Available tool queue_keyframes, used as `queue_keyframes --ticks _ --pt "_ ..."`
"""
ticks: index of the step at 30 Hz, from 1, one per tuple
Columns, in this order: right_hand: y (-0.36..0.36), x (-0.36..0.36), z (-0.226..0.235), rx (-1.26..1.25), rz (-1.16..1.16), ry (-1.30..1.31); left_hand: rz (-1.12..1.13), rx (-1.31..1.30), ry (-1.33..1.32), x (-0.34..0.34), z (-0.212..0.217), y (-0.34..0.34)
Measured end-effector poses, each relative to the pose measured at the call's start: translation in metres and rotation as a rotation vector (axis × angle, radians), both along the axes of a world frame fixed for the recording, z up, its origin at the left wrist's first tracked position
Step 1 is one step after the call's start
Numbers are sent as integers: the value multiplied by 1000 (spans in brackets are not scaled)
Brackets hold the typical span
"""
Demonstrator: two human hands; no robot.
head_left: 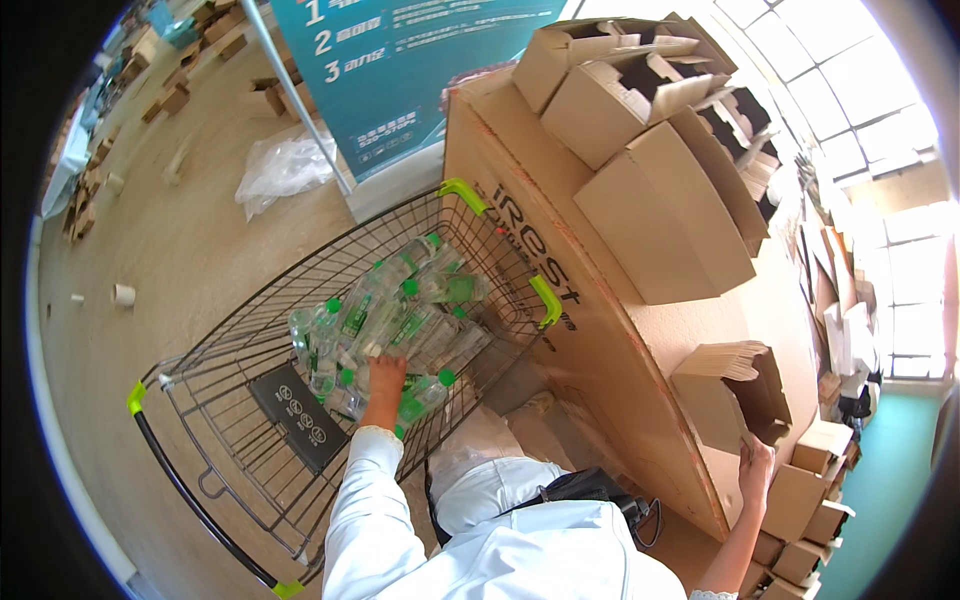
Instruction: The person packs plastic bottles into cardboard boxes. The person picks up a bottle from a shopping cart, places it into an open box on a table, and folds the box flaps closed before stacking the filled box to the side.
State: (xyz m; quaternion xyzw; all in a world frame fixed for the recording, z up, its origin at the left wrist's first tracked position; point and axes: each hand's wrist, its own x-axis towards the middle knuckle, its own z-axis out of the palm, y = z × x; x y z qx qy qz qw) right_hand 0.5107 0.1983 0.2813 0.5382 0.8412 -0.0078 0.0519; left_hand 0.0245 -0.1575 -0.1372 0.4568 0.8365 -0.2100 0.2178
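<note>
My left hand (386, 378) reaches down into a wire shopping cart (228, 315), its fingers curled onto a clear plastic bottle in the pile. Several plastic bottles (425, 330) with green caps and green-marked labels lie jumbled there, pointing different ways. The part of the bottle under my palm is hidden. At the right, my right hand (757, 465) is closed on the near edge of an open cardboard box (705, 410). That box rests tilted on a large cardboard surface, its opening toward the right; how much it holds cannot be seen.
Several open cardboard boxes (665, 215) stand on the large carton (590, 330) right of the cart. More boxes (800, 500) are stacked at the lower right. A teal display board (400, 80) stands behind the cart. Plastic sheeting (285, 170) and a white cup (123, 295) lie on the floor.
</note>
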Motion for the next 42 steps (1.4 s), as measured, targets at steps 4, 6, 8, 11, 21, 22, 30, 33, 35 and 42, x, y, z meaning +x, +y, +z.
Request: queue_keyframes --ticks 4,6,8,11,21,22,30,33,35,42 --pt "-3 3 4 55 -23 40 78 -343 -73 -17 66 20" --pt "-3 8 0 41 -46 88 219 -374 -214 -38 90 16" --pt "-6 8 -2 69 -45 88 356 -375 -352 -69 122 11" --pt "-4 8 -4 82 -36 113 510 -223 -476 -99 191 -4" --pt "30 27 5 -18 -2 216 443 1144 -1103 36 370 141" --pt "35 30 7 -78 21 111 431 1218 -1307 68 385 169" --pt "36 52 0 -172 269 204 -67 991 -2188 288 452 405" --pt "32 62 -6 -117 262 263 -464 932 -1350 339 463 435" --pt "28 65 -14 -106 253 321 -627 781 -1103 357 455 443" --pt "15 68 -36 -73 372 388 -922 -63 -448 372 374 460"
